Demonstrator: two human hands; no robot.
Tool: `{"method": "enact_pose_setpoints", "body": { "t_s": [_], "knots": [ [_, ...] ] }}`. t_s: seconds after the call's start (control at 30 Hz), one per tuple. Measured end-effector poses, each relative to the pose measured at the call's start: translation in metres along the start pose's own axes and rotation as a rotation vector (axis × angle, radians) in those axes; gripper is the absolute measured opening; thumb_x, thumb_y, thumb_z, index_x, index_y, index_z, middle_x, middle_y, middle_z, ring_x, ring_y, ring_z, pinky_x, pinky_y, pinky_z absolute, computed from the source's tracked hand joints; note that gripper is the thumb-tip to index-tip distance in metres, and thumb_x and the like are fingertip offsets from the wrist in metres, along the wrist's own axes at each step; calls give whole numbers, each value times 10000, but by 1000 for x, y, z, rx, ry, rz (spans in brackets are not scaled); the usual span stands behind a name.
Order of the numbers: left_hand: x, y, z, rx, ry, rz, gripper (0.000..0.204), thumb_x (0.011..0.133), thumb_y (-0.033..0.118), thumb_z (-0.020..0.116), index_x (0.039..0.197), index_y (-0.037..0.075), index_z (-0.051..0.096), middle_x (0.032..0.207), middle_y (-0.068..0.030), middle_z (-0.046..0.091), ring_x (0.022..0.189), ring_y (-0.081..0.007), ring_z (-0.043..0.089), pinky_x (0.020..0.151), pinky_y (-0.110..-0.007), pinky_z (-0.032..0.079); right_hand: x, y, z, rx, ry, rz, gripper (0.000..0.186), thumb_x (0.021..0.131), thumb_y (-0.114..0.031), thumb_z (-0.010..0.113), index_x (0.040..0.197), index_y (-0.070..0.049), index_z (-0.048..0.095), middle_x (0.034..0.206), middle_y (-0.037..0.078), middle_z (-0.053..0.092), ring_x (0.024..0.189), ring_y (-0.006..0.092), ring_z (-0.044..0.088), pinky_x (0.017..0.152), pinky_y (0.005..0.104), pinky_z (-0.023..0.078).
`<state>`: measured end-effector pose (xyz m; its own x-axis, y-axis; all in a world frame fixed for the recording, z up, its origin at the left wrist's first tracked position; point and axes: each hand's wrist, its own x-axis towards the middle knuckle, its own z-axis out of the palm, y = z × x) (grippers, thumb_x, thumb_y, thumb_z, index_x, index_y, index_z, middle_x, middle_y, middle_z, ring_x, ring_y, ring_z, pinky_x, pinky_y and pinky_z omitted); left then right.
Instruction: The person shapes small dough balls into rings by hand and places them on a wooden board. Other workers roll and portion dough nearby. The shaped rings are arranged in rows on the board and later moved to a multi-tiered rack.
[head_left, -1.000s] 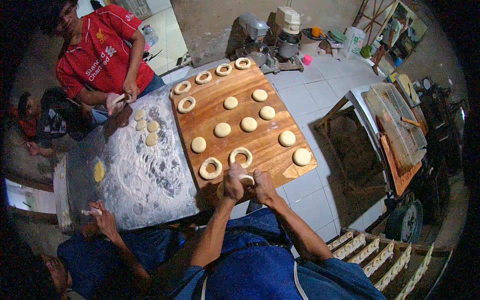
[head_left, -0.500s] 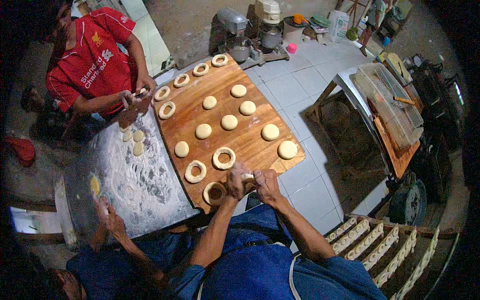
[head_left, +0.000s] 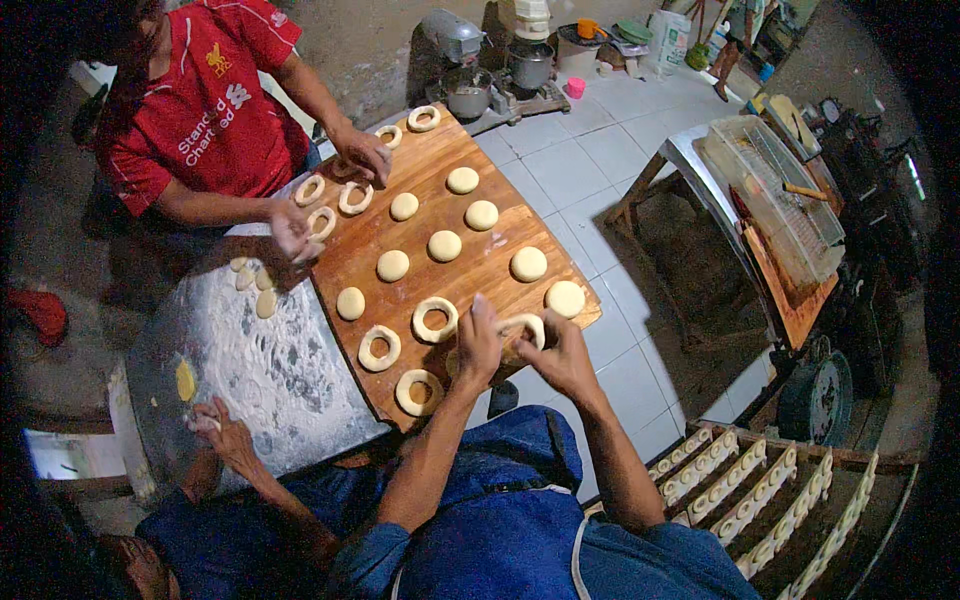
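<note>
Close above the near edge of a wooden board (head_left: 487, 258), I hold a dough ring (head_left: 522, 322) between both hands. My left hand (head_left: 478, 348) grips its left side, fingers pointing up and partly blurred. My right hand (head_left: 562, 358) is closed on the ring's right side, with the thumb by the hole. Dough rings lie beside my left hand, the nearest dough ring (head_left: 435, 319) flat on the board. Several round dough pieces sit farther back, among them a dough round (head_left: 566, 299) just beyond my right hand.
A co-worker's hand (head_left: 365, 155) reaches over rings at the board's far left. Left of the board is a floured table (head_left: 300, 350) with flat dough pieces; another person's hand (head_left: 235, 442) works there. Dough rings line racked trays (head_left: 755, 490) at lower right. Mixers (head_left: 465, 90) stand behind.
The dough between my hands now shows as an open ring, with my hands farther apart. The red-shirted co-worker's hands have spread over the board, where another ring now lies.
</note>
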<state>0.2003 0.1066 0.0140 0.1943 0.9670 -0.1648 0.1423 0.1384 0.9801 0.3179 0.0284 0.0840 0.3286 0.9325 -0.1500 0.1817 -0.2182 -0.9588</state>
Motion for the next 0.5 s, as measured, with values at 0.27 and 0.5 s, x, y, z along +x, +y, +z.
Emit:
{"method": "enact_pose_setpoints", "body": {
  "t_s": [0.27,0.5],
  "knots": [
    [7,33,-5,767,-193,260,285,918,207,546,1019,-57,578,1031,-263,592,912,-417,600,780,-482,491,-19,28,-36,-588,179,-78,566,750,-110,725,1219,53,453,1008,241,560,926,405,561,760,474,467],
    [8,24,-1,682,-267,371,351,811,258,701,1036,-4,638,966,-189,596,896,-336,613,783,-415,503,59,77,-51,-953,129,-582,383,825,-19,535,1197,52,477,1180,253,516,1100,416,490,950,448,397]
  ]
}}
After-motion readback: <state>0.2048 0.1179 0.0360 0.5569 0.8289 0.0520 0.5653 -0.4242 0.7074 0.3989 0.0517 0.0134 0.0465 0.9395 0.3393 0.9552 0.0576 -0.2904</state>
